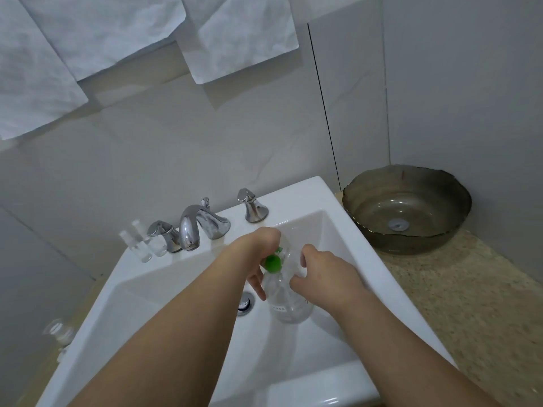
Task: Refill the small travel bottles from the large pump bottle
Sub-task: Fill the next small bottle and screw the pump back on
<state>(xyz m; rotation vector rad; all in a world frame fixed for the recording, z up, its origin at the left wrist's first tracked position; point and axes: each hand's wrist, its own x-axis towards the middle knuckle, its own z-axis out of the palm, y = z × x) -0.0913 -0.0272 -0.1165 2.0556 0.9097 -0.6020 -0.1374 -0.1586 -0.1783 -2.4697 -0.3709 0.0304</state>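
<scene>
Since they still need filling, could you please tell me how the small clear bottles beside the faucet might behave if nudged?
The small clear bottles look tall, narrow and probably light, so likely to tip. They stand near the sink rim's edge, so one could fall.

We see the sink [293, 186] set in the surface [470, 304], with the faucet [194, 227] on its back rim and two small travel bottles [147, 245] just left of that faucet. Over the sink's basin, both hands meet at the large bottle [289, 301], left hand [258, 254] left of it, right hand [326, 274] right. A bowl [407, 210] sits on the surface right of the sink, and towels [117, 39] hang above it.
</scene>
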